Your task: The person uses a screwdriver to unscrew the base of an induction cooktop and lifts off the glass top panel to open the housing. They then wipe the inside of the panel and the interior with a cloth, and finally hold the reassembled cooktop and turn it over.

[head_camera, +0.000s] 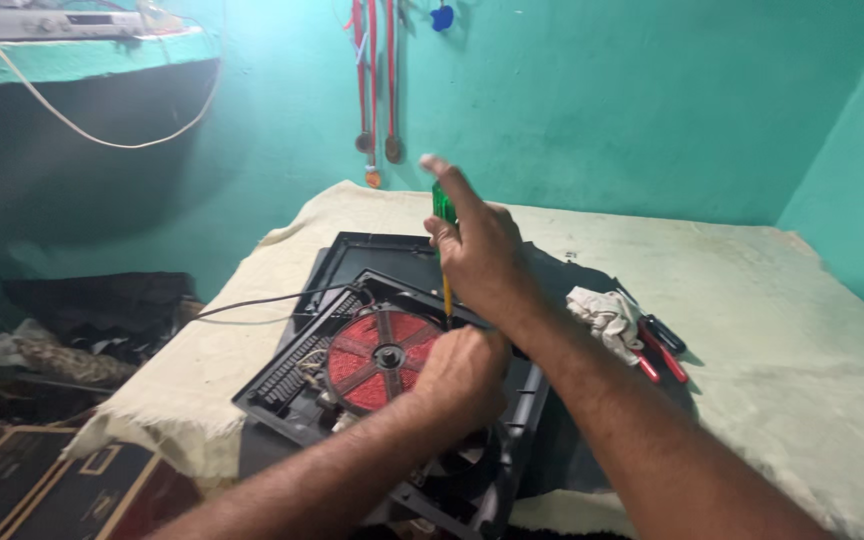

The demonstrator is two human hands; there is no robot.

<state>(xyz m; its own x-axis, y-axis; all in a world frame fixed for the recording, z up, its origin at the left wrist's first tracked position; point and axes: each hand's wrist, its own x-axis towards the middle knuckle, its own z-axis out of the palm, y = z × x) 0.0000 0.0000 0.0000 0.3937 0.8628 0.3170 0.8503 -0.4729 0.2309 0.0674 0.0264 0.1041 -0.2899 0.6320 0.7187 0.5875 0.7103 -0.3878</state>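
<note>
The right hand point(477, 255) is closed around a green-handled screwdriver point(443, 250), keeping it upright with the tip inside the opened induction cooker point(352, 360) on the cloth-covered tabletop point(752, 330), while the left hand point(462, 375), fingers curled, presses on the casing beside the red coil point(377, 355) to steady it.

Two bare forearms, no sleeves, no rings visible

My right hand point(482, 262) and left hand point(464, 372) crowd the opened cooker base point(392, 400) near the bed's point(782, 330) front left edge. Beside it to the right, a crumpled rag point(607, 315) and red-handled pliers point(657, 355) block the way. The bed's right side and far edge lie open for passing. A black cable point(252, 303) trails off the left edge.
</note>
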